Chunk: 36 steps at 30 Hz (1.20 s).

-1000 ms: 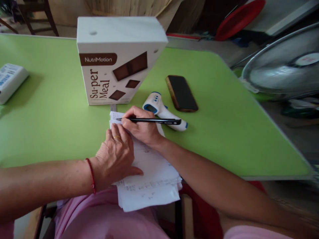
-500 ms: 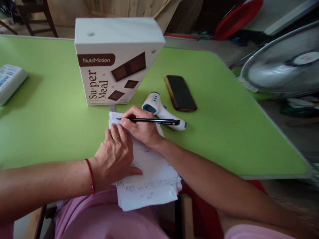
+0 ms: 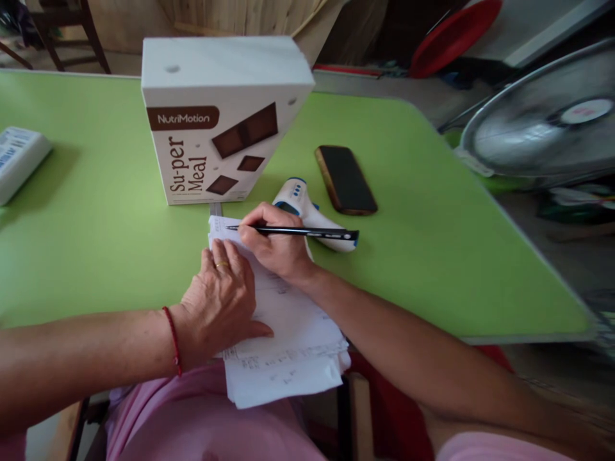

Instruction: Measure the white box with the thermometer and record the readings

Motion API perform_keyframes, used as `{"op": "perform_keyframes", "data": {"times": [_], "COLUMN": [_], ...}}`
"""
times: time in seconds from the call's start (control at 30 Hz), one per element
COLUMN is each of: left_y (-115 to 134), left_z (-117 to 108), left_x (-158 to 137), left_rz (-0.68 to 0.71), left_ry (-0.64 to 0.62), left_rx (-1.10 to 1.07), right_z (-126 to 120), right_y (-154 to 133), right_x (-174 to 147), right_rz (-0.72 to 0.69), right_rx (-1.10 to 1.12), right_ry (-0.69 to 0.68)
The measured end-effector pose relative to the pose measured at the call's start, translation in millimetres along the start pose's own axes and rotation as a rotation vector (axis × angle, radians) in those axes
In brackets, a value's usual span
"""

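A black pen [image 3: 312, 232] is pinched in my right hand [image 3: 278, 246], its tip at the top of a stack of white paper sheets [image 3: 293, 320]. Small handwriting shows near the tip. My left hand [image 3: 223, 291] lies flat on the sheets with its thumb stretched out, pressing on their left side. The stack's lower end hangs past the table's near edge. Just beyond my right hand lies a white and blue infrared thermometer [image 3: 293, 192], partly hidden by the hand and the pen. Part of a grey strip, perhaps a ruler [image 3: 216, 209], shows above the paper.
On the green table [image 3: 120, 256] a white NutriMotion box [image 3: 192, 147] stands upright beyond the paper. A phone [image 3: 346, 179] lies to the right, and a white box [image 3: 22, 160] sits at the far left. Past the right edge is a large round metal lid [image 3: 528, 128].
The pen tip has shifted slightly to the right along the paper, and the pen lies a little flatter. My left hand stays in place.
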<state>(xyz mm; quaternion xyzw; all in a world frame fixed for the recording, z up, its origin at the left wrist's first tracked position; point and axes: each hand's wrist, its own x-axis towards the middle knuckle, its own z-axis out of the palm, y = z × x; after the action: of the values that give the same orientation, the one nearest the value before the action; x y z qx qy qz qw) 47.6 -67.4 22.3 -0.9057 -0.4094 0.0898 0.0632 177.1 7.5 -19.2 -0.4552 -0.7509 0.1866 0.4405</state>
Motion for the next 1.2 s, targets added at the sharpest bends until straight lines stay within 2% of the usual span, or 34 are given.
{"op": "perform_keyframes", "data": {"times": [0.63, 0.83, 1.2], "left_y": [1.1, 0.1, 0.6], "left_z": [-1.8, 0.4, -0.5], "left_x": [-2.1, -2.7, -1.4], "left_rz": [0.001, 0.002, 0.019], "left_ry": [0.01, 0.035, 0.018], "left_rx": [0.025, 0.044, 0.083], "right_z": [1.2, 0.7, 3.9], "right_y": [-0.1, 1.2, 3.0], "right_x": [-0.2, 0.1, -1.0], "right_rz": [0.008, 0.014, 0.027], "right_rx": [0.004, -0.006, 0.01], "right_ry": [-0.011, 0.041, -0.019]}}
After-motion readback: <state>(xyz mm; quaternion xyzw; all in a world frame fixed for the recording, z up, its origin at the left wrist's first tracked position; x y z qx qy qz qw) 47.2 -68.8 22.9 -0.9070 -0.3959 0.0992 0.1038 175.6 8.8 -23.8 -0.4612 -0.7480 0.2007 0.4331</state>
